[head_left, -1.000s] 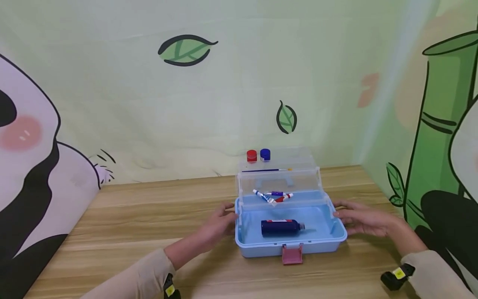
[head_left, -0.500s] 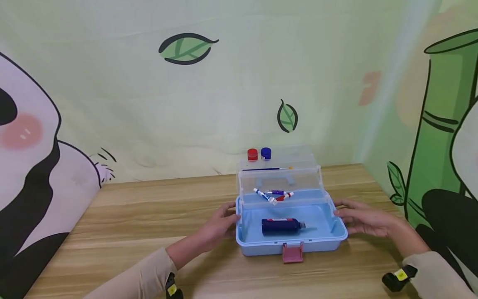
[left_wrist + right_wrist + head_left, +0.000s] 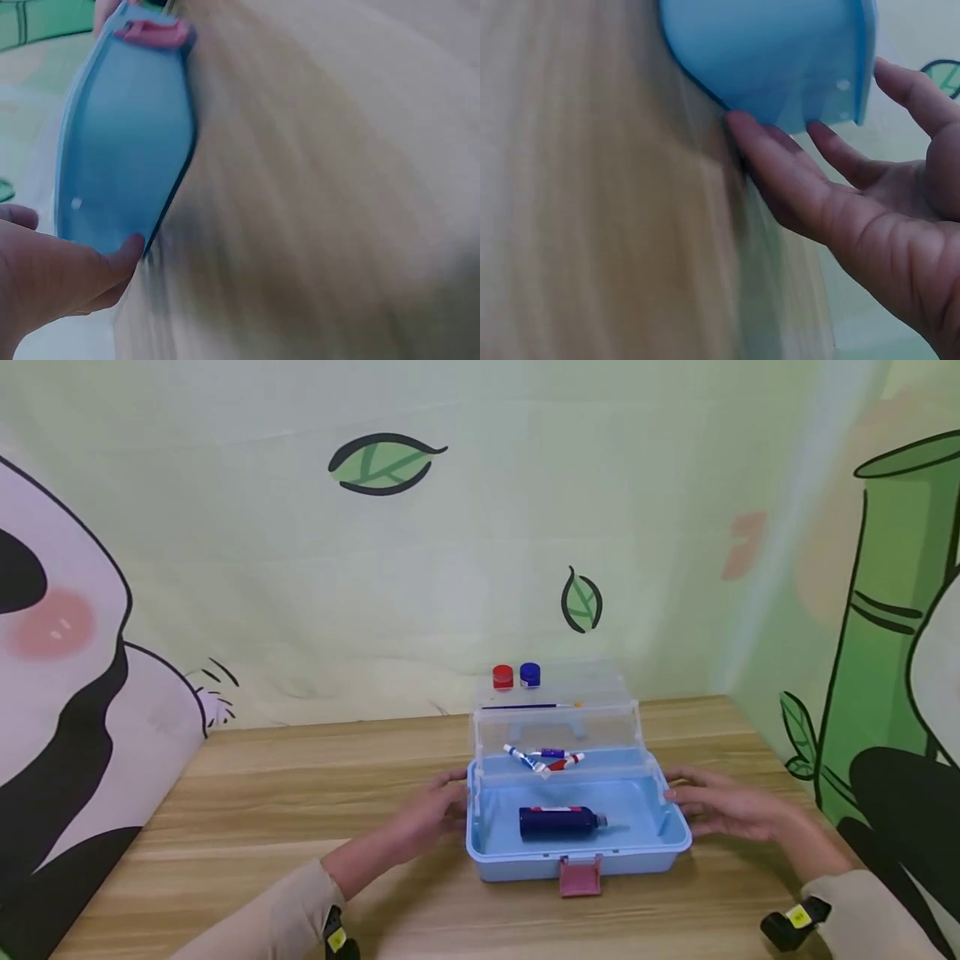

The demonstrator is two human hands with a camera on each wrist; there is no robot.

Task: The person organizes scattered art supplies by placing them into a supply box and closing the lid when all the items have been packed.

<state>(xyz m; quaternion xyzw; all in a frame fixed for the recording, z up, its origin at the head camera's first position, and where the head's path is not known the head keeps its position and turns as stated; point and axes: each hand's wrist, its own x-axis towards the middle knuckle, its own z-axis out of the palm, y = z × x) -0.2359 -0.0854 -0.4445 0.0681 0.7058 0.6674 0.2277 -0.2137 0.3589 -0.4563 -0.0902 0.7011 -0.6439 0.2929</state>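
Note:
In the head view, a light blue storage box (image 3: pixel 573 868) with a pink front latch (image 3: pixel 580 878) stands on the wooden table, its see-through upper tiers (image 3: pixel 558 718) unfolded backward. A dark blue bottle (image 3: pixel 557 823) lies on its side in the base. Three paint tubes (image 3: pixel 564 763) rest in the lower tier. My left hand (image 3: pixel 423 817) touches the box's left end; its extended fingers also meet the box wall (image 3: pixel 127 142) in the left wrist view. My right hand (image 3: pixel 731 803) has spread, slightly bent fingers (image 3: pixel 780 169) against the right end.
A red-capped jar (image 3: pixel 502 677), a blue-capped jar (image 3: pixel 529 675) and a thin paintbrush (image 3: pixel 531 706) are in the upper tier. The wooden table (image 3: pixel 315 785) extends widely to the left. A panda-printed backdrop (image 3: pixel 480 510) rises behind it.
The box has shifted slightly left with both hands staying at its ends. Its contents have moved along with it, and the head view has shifted a little too.

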